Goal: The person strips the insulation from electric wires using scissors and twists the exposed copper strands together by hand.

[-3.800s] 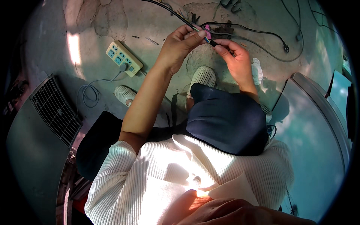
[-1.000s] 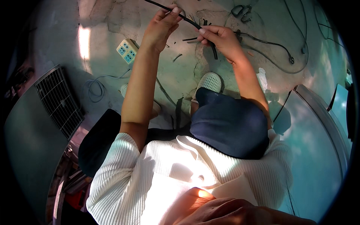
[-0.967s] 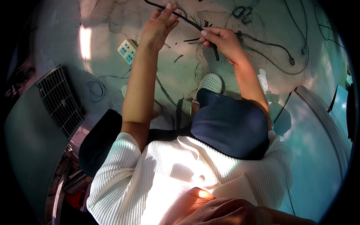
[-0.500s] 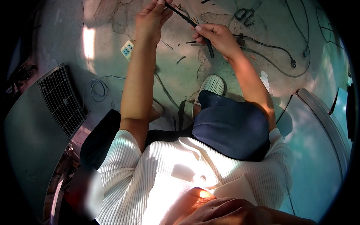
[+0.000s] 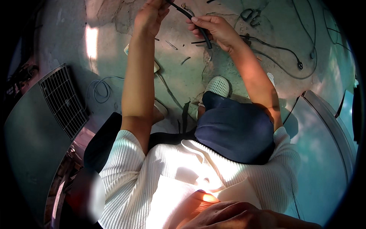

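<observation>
Setting: a rough grey concrete floor (image 5: 114, 42), cracked and flaking in places, with a narrow bar of sunlight at left.

Far left: one large, dark grey flat panel (image 5: 34, 126), bordered along its inner edge by a rectangular wire grille (image 5: 65, 101).

Left: one thin grey-blue cable, loosely coiled (image 5: 101, 91) on the floor. One cream power strip (image 5: 156, 67), mostly hidden behind the left forearm.

Left of centre: left hand (image 5: 148, 17), at the upper edge; grip pinched on one end of the visible length of a black, round-sheathed cable (image 5: 184, 12), the fingertips partly cut off by the edge.

Centre: the cable, held clear of the floor, slanting down to the right between the hands. On the floor below, one slim pale sliver (image 5: 171, 45) and one short, dark, bent offcut (image 5: 185, 60).

Right of centre: right hand (image 5: 215, 28); grip closed on the cable, thumb on top, fingers curled under, a short tail of cable extending below. Nearer the body, one off-white perforated clog (image 5: 218, 87).

Right: one dark tool with looped handles (image 5: 251, 15), lying near the upper edge; one black cord (image 5: 280, 46) ending in a black plug (image 5: 300, 65).

Far right: one large, smooth, pale blue-green panel (image 5: 316, 152) with a grey rounded border.
</observation>
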Demonstrator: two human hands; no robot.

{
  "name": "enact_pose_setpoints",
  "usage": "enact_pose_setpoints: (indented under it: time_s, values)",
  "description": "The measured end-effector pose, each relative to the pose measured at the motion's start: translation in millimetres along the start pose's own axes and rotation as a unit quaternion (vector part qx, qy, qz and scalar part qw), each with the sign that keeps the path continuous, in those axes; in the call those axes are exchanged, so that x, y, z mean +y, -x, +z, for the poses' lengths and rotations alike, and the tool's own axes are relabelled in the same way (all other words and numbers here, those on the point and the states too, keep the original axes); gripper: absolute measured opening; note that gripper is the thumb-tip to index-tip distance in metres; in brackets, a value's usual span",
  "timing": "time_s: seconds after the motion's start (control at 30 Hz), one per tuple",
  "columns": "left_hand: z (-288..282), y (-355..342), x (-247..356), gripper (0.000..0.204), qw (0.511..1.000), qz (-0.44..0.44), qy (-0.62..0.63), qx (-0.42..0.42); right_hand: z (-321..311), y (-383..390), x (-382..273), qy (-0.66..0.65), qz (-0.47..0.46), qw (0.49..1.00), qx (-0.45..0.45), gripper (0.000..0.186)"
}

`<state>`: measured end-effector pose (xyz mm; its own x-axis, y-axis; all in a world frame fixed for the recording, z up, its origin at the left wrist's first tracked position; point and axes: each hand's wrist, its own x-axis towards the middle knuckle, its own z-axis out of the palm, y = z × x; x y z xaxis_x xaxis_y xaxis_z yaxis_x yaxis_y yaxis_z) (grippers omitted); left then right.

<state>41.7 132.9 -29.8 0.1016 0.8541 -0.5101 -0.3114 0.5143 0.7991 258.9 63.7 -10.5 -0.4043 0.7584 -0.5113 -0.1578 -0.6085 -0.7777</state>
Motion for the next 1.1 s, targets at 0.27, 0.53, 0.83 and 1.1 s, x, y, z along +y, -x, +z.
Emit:
enact_pose_setpoints:
  time_s: [0.27, 0.53, 0.83, 1.1]
  values:
    - [-12, 1, 21, 0.024, 0.996, -0.014, 0.078, -0.027, 7, -6, -11, -0.008, 0.022, 1.000, -0.006, 0.033]
    - [-8, 0, 6, 0.017, 0.997, 0.029, -0.004, 0.068, 16, 0, -5, -0.121, 0.084, 0.988, -0.043, 0.033]
    - [10, 7, 21, 0.010, 0.994, -0.024, -0.087, 0.062, 15, -47, -5, -0.122, -0.001, 0.992, -0.020, 0.034]
    - [-18, -10, 2, 0.012, 0.999, -0.006, 0.040, -0.020, -5, 9, -6, -0.189, 0.101, 0.973, -0.083, 0.043]
